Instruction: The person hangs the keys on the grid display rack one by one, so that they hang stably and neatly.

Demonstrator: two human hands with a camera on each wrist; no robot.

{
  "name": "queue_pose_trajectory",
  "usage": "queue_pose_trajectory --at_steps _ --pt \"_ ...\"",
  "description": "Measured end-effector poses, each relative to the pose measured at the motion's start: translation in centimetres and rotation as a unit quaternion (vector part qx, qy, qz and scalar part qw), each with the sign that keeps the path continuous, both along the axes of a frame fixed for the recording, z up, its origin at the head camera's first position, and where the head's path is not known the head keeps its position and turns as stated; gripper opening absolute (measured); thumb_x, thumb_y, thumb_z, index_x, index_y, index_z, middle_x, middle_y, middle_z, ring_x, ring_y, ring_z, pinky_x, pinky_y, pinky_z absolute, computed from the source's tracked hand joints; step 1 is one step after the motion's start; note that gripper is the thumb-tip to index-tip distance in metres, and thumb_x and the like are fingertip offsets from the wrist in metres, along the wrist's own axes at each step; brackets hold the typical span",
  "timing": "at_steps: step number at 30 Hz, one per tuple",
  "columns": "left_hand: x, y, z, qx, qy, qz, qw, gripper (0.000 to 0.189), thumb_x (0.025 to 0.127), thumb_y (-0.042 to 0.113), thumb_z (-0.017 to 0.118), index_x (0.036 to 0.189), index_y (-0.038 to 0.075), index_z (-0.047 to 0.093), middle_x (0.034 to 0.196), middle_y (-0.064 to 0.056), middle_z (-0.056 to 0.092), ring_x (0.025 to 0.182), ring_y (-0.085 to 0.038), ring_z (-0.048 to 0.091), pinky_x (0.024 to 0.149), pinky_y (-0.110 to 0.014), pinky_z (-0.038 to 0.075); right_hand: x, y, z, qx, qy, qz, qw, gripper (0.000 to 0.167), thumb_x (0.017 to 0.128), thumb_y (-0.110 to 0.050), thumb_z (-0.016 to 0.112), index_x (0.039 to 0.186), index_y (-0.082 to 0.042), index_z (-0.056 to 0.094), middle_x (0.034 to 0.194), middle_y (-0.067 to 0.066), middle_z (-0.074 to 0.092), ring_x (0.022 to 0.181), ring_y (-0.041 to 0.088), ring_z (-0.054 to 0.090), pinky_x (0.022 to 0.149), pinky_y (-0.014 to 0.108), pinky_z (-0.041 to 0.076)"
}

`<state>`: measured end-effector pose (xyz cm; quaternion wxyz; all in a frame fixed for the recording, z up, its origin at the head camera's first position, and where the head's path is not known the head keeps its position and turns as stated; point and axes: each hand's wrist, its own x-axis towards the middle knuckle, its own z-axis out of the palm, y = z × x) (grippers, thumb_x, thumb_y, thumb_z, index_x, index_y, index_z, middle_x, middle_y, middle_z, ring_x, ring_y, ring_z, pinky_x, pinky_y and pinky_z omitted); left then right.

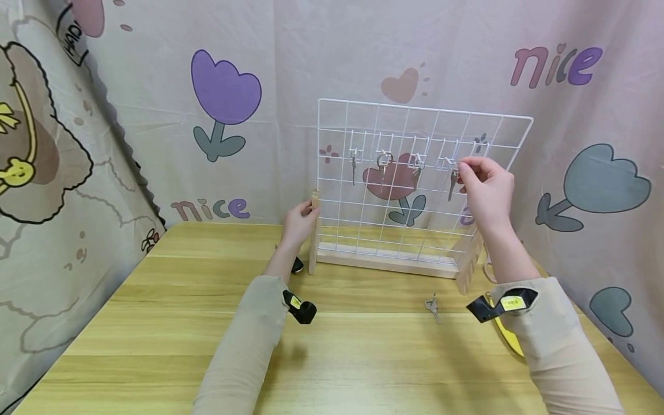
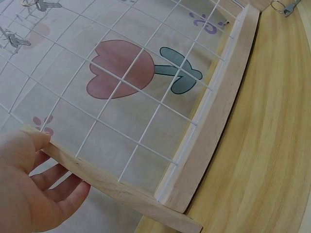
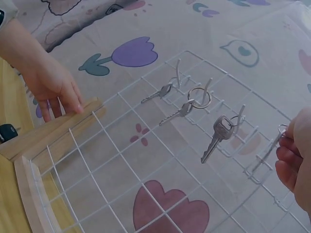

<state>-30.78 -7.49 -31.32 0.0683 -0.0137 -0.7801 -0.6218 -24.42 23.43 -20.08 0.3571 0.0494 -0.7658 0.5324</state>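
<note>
A white wire grid (image 1: pixel 425 108) stands upright in a pale wooden frame on the table. My left hand (image 1: pixel 299 225) holds the top of its left wooden post (image 1: pixel 313 242), thumb in front. At the grid's right part my right hand (image 1: pixel 489 193) pinches a small silver key (image 1: pixel 453 183) by its ring end, close to a white hook. Three other keys hang from hooks to its left: a left key (image 3: pixel 158 93), a middle key (image 3: pixel 179 112) on a large ring, and a bigger-headed key (image 3: pixel 217 138).
A loose key (image 1: pixel 433 309) lies on the wooden table (image 1: pixel 363 357) in front of the frame. A yellow round-edged object (image 1: pixel 510 339) is partly hidden under the right forearm. Behind the left wrist is a small black object (image 1: pixel 297 266). A printed curtain (image 1: pixel 290 69) hangs behind.
</note>
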Motion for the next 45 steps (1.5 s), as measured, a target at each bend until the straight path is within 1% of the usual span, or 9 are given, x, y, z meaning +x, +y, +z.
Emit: queue_pose_trajectory --at_steps 4,9,13,17,22,26,33,38,45 --pt "0.0 0.0 -0.1 -0.005 0.001 0.001 1.0000 0.049 0.095 0.025 0.053 0.139 0.005 0.042 0.133 -0.015 0.049 0.121 -0.027 0.047 0.100 -0.037 0.039 -0.3 -0.1 0.2 0.006 -0.006 -0.017 0.9998 0.020 0.091 -0.016 0.059 0.099 0.001 0.066 0.073 -0.010 0.059 0.064 0.003 0.056 0.056 0.010 0.046" --pt "0.0 0.0 -0.2 -0.003 0.003 0.002 1.0000 0.049 0.095 0.025 0.054 0.139 0.006 0.042 0.132 -0.015 0.049 0.120 -0.027 0.047 0.099 -0.038 0.039 -0.8 -0.2 0.1 0.033 -0.016 -0.032 0.9988 0.022 0.092 -0.016 0.057 0.100 0.003 0.065 0.072 -0.013 0.057 0.065 0.000 0.055 0.055 0.009 0.046" --pt "-0.1 0.0 -0.2 -0.004 0.005 0.001 1.0000 0.049 0.095 0.026 0.053 0.139 0.006 0.042 0.133 -0.015 0.049 0.121 -0.027 0.046 0.099 -0.038 0.040 -1.1 -0.3 -0.1 0.043 -0.019 -0.035 0.9983 0.024 0.092 -0.015 0.057 0.102 0.006 0.064 0.070 -0.014 0.056 0.063 -0.001 0.054 0.054 0.009 0.046" --pt "0.0 0.1 -0.1 -0.001 0.003 0.000 1.0000 0.049 0.095 0.026 0.053 0.139 0.006 0.042 0.134 -0.016 0.048 0.121 -0.027 0.046 0.099 -0.038 0.040 -1.4 -0.3 -0.3 0.025 -0.017 -0.022 0.9993 0.023 0.091 -0.011 0.058 0.102 0.009 0.063 0.069 -0.013 0.057 0.061 -0.002 0.055 0.055 0.011 0.048" --pt "0.0 0.2 -0.1 -0.003 0.003 0.000 1.0000 0.049 0.095 0.025 0.053 0.139 0.006 0.041 0.135 -0.016 0.047 0.122 -0.027 0.046 0.099 -0.037 0.040 -1.6 -0.4 -0.7 -0.008 -0.018 0.000 0.9998 0.015 0.090 -0.008 0.058 0.098 0.005 0.062 0.071 -0.011 0.058 0.061 -0.001 0.056 0.055 0.011 0.048" --pt "-0.1 0.1 -0.1 0.000 0.002 0.000 1.0000 0.049 0.095 0.025 0.053 0.139 0.006 0.042 0.135 -0.016 0.047 0.122 -0.026 0.046 0.100 -0.037 0.039 -1.5 -0.2 -1.4 -0.009 -0.028 0.010 0.9995 0.015 0.090 -0.008 0.058 0.100 0.003 0.062 0.073 -0.010 0.059 0.063 0.002 0.057 0.056 0.011 0.048" --pt "-0.2 0.0 -0.2 -0.004 0.006 0.003 1.0000 0.049 0.095 0.026 0.054 0.139 0.005 0.042 0.134 -0.016 0.048 0.121 -0.026 0.047 0.099 -0.036 0.040 -1.2 0.6 -3.8 0.002 -0.066 0.018 0.9977 0.025 0.092 -0.011 0.055 0.109 0.007 0.058 0.076 -0.010 0.059 0.062 0.001 0.057 0.060 0.011 0.049" --pt "-0.3 0.0 -0.2 -0.005 0.008 0.006 0.9999 0.050 0.095 0.027 0.054 0.139 0.006 0.043 0.134 -0.016 0.048 0.121 -0.025 0.047 0.098 -0.035 0.041 -0.7 1.2 -6.3 0.003 -0.092 0.038 0.9950 0.026 0.093 -0.008 0.054 0.110 0.010 0.055 0.076 -0.011 0.058 0.064 0.000 0.057 0.061 0.013 0.050" --pt "-0.3 0.0 -0.1 -0.002 0.008 0.003 1.0000 0.049 0.095 0.026 0.054 0.139 0.006 0.042 0.133 -0.016 0.049 0.120 -0.026 0.048 0.098 -0.036 0.041 0.4 2.5 -10.0 0.003 -0.148 0.069 0.9866 0.032 0.093 -0.011 0.054 0.116 0.012 0.051 0.077 -0.013 0.060 0.069 0.000 0.058 0.062 0.015 0.051"
